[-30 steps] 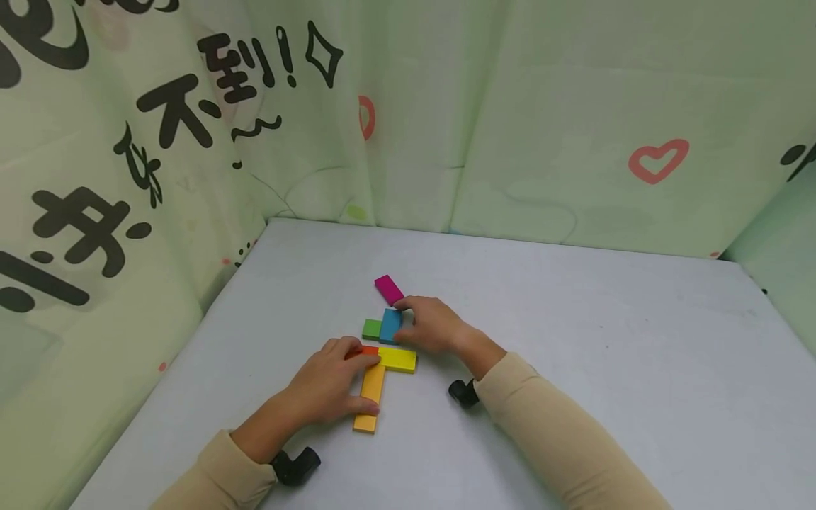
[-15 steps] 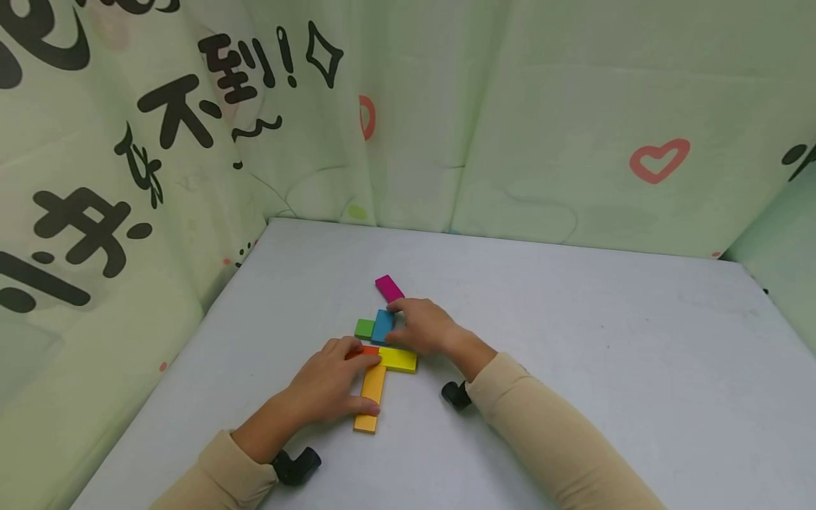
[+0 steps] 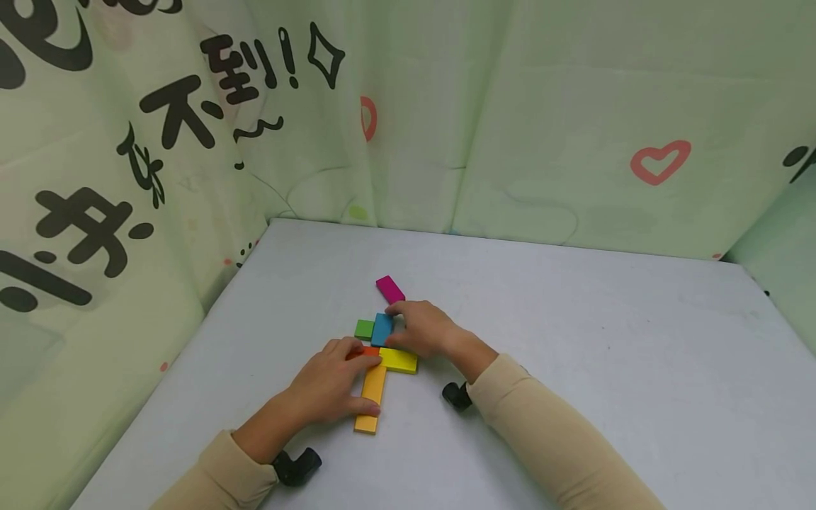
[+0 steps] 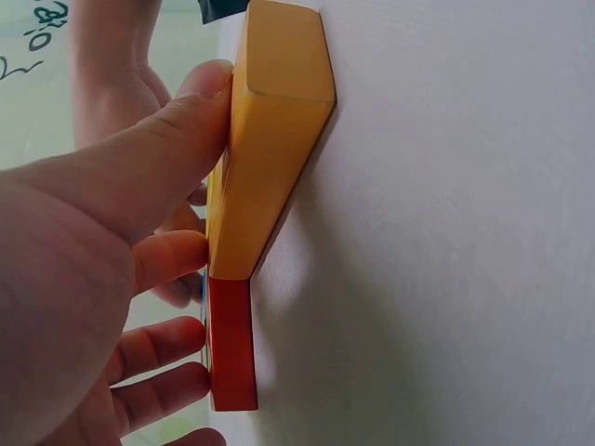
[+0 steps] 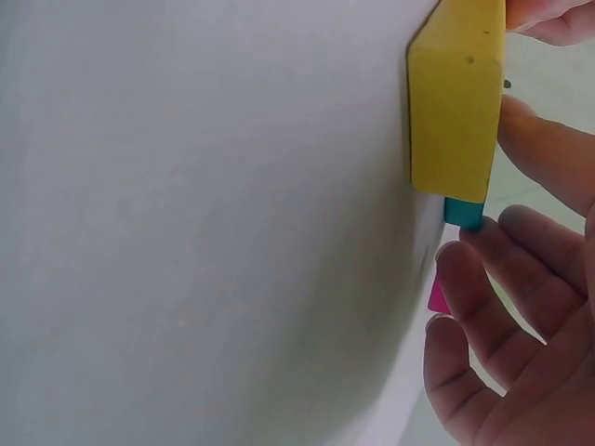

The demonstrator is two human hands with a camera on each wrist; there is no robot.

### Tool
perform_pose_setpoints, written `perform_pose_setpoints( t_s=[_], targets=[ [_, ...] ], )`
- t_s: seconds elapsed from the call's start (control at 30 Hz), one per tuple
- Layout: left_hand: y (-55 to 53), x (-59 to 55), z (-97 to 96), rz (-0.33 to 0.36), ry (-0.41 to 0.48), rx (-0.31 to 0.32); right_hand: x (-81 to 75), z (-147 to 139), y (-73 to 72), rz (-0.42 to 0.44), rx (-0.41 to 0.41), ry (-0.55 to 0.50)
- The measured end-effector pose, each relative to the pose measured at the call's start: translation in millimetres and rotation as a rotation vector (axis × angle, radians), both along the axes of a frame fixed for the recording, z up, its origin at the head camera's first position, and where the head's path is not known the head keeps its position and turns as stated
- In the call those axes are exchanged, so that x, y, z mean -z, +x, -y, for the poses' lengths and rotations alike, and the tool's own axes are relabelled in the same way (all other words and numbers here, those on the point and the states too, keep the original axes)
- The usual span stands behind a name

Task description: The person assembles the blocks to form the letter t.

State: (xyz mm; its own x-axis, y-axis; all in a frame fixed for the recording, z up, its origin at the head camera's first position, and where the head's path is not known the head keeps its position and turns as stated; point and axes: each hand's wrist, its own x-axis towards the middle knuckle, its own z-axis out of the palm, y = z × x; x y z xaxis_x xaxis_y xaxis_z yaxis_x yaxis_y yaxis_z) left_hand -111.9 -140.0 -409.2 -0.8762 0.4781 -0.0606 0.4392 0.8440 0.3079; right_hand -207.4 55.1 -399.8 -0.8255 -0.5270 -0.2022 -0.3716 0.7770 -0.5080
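Note:
In the head view, my left hand rests over an orange block and a red block, its relaxed fingers on their upper faces. The left wrist view shows the thumb at the orange block and fingertips right at the red block. My right hand pinches a blue block between thumb and index finger at its two ends. Beside the blue block's left edge lies a green block. A yellow block lies right of the red one, and appears large in the right wrist view.
Beyond the right fingertips, a magenta block lies at a slant. All the blocks are on a white table. A pale green printed curtain stands behind and to the left.
My right hand has slid left with the blue block, and the green block has shifted left too. Lately the blue block has come slightly nearer the red and yellow ones. The left hand stays put.

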Motion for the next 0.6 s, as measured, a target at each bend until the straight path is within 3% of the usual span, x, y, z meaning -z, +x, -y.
perform_pose_setpoints(
  t_s=[0.6],
  targets=[
    [-0.2,1.1,0.3,-0.002,-0.002,-0.001,-1.8,-2.0,1.4,0.01,-0.008,-0.022]
  ],
)
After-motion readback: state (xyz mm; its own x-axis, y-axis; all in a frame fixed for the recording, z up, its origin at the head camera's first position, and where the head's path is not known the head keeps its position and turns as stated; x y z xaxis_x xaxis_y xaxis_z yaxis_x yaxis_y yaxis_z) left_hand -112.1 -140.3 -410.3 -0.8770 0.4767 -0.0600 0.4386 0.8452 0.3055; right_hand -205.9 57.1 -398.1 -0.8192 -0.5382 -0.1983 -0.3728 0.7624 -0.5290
